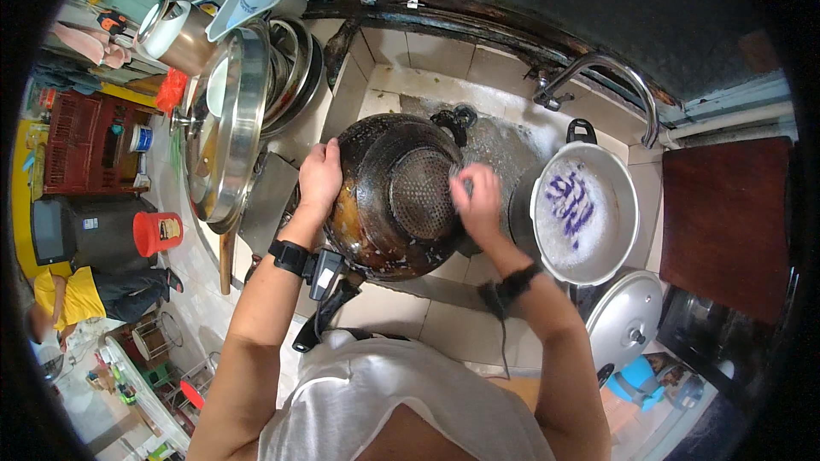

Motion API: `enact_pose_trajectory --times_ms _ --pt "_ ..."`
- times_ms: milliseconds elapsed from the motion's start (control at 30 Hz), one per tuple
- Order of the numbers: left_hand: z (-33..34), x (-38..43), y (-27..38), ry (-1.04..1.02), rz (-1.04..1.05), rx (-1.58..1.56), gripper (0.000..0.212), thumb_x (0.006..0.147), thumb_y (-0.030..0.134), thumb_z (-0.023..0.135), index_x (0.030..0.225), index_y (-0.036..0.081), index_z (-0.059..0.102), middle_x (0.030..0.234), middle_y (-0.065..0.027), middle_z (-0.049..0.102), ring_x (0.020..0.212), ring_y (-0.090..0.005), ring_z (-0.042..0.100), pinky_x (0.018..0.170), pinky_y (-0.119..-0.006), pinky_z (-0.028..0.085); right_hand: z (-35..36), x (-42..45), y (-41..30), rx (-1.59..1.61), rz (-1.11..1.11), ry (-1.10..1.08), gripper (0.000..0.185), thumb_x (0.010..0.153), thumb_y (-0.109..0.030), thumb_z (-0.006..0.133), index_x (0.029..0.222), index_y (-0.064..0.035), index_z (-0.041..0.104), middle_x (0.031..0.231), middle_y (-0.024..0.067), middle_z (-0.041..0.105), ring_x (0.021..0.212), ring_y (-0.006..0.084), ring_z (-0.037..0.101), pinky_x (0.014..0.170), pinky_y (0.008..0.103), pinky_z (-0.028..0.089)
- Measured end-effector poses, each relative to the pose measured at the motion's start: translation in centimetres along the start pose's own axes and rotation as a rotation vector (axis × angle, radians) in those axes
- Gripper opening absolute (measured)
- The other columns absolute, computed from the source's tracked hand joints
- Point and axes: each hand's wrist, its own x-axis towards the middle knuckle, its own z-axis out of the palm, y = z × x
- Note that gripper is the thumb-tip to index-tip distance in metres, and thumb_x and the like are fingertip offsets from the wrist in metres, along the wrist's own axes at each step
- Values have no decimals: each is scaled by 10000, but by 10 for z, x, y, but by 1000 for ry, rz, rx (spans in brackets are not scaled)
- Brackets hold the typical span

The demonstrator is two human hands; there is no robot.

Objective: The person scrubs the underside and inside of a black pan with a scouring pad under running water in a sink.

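A blackened wok (375, 160) is tipped over the tiled sink, its underside and dimpled round base (419, 195) facing me. The metal is dark, with brown and orange burnt patches. My left hand (322, 173) grips the wok at its left side, thumb uppermost. Against the right edge of the base, my right hand (477, 198) is curled and slightly blurred. A small silvery bit shows at its fingertips, apparently a metal scourer (455, 170), mostly hidden by the fingers. The wok's long black handle (330, 312) points towards me, below my left wrist.
Right of the wok stands an aluminium pot (631, 218) with suds and a purple-and-white cloth (572, 205). A chrome faucet (605, 61) arches over the sink. Pans and a large lid (246, 121) stack at left, near a cleaver (269, 202). Another person (83, 298) is at far left.
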Motion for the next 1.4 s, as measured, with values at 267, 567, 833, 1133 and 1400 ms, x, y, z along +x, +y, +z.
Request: enact_pose_trajectory --times_ms 267,567,833,1133,1400 --pt "-4 -6 10 18 28 40 481 967 407 415 994 -30 614 995 -316 613 998 -468 573 871 -481 441 -3 -18 -121 119 -434 -233 195 723 -226 748 874 -162 643 999 8 577 970 237 531 810 386 480" --pt "1 2 1 -1 77 62 456 968 390 416 1005 -21 611 1020 -312 608 1009 -472 563 881 -480 437 24 80 -25 -28 63 -114 175 858 -281 650 909 -119 607 968 98 606 938 329 562 775 440 463" --pt "2 3 -8 9 37 20 454 970 385 423 1008 -23 620 1005 -304 621 995 -463 577 866 -470 445 -13 -22 -86 54 -164 -124 179 779 -195 723 899 -123 610 990 61 595 934 302 543 791 408 468" --pt "-12 -28 21 -74 94 130 621 968 494 384 1254 -42 513 1191 -317 562 1158 -436 520 1009 -428 380 19 70 -18 -83 156 -150 199 869 -340 644 938 -156 616 980 76 617 916 333 578 759 440 478" --pt "-43 -106 -22 -430 225 116 1130 839 511 652 1428 -118 -79 1437 -364 219 1334 -435 306 1119 -396 257 29 -42 78 234 819 -88 315 924 -350 609 1000 -46 573 960 114 639 884 247 599 794 383 471"
